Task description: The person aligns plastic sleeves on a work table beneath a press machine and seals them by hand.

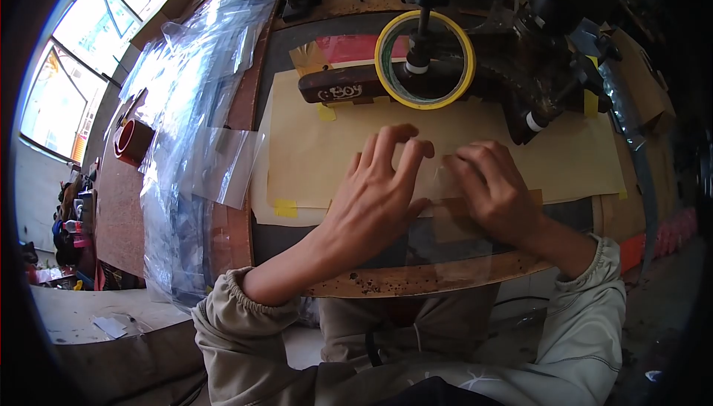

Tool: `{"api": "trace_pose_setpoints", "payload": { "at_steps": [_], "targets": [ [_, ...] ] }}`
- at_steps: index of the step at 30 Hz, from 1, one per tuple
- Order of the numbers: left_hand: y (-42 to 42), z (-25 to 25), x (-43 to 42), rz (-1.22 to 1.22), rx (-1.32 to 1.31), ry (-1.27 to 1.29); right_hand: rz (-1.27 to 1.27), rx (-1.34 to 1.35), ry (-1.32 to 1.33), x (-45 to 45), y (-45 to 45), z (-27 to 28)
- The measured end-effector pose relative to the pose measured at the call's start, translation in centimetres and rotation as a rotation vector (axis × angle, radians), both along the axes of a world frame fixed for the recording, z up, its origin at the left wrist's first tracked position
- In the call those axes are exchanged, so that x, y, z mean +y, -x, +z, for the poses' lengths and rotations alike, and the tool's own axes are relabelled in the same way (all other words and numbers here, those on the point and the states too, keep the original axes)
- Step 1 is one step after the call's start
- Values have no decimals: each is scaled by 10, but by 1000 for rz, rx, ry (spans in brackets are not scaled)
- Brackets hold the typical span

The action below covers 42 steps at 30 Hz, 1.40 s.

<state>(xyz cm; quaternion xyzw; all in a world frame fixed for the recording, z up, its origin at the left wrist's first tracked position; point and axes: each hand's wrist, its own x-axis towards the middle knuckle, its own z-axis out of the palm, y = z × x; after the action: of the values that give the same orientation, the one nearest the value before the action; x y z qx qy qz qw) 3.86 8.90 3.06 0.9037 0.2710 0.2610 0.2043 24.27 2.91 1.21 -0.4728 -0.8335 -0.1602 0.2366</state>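
Note:
Near the middle of the board, my left hand (375, 183) is over a tan paper sheet (304, 138), its fingers apart and bent, holding nothing visible. Close to its right, my right hand (490, 187) has its fingers pressed together at the left edge of a clear plastic sheet (460, 246). That sheet hangs below the hands, across the dark mat (371, 256) and over the wooden front edge. Yellow tape pieces (285, 208) stick to the paper's border.
A dark metal clamp arm (342, 85) lies across the paper's top, with a yellow tape roll (466, 83) around its knob. Stacked clear plastic sheets (186, 109) cover the left side. Beyond them sits a reddish-brown roll (134, 141). A cardboard box (642, 79) stands at right.

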Motion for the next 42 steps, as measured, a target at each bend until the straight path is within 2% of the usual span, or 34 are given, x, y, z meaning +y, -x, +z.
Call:
{"api": "trace_pose_setpoints", "payload": {
  "at_steps": [1, 4, 8, 11, 16, 17, 20, 21, 24, 25, 28, 34, 36, 37, 42],
  "targets": [
    [0, 2, 0, 11, 38, -134, -21, 30, 47, 0, -2, -2],
    [5, -7, 6, -180, 152, 61, -70, 100, 88, 0, -5, -4],
    [7, 2, 7, -105, 275, 101, 16, 95, -47, 3, -5, 0],
    [11, -1, 10, -88, 325, -144, 113, 86, -128, 1, -2, 14],
    [12, -6, 11, 47, 399, -214, 382, 90, -177, -14, -1, 10],
    [12, -6, 10, 46, 408, -206, 474, 42, -116, -17, -1, 15],
    [12, -9, 9, 34, 414, -219, 777, 308, 339, -12, -1, 21],
    [12, -10, 8, 26, 412, -227, 801, 506, 498, -9, -8, 15],
    [11, -13, 5, 19, 402, -216, 292, 485, 203, 2, -11, 7],
    [10, -14, 5, 11, 380, -195, 173, 479, 260, 3, -9, 9],
    [7, -19, 5, 6, 322, -148, 84, 217, 261, -2, -2, 7],
    [1, -21, 1, -22, 267, -116, -89, -45, 231, -22, 8, 2],
    [0, -15, -7, -51, 248, -52, -99, -66, 235, -21, 6, 1],
    [0, -15, -9, -33, 233, -99, -106, -75, 238, -20, 5, 1],
    [11, -7, -5, -40, 414, -128, -33, -20, 286, -17, 5, 2]
  ]
}}
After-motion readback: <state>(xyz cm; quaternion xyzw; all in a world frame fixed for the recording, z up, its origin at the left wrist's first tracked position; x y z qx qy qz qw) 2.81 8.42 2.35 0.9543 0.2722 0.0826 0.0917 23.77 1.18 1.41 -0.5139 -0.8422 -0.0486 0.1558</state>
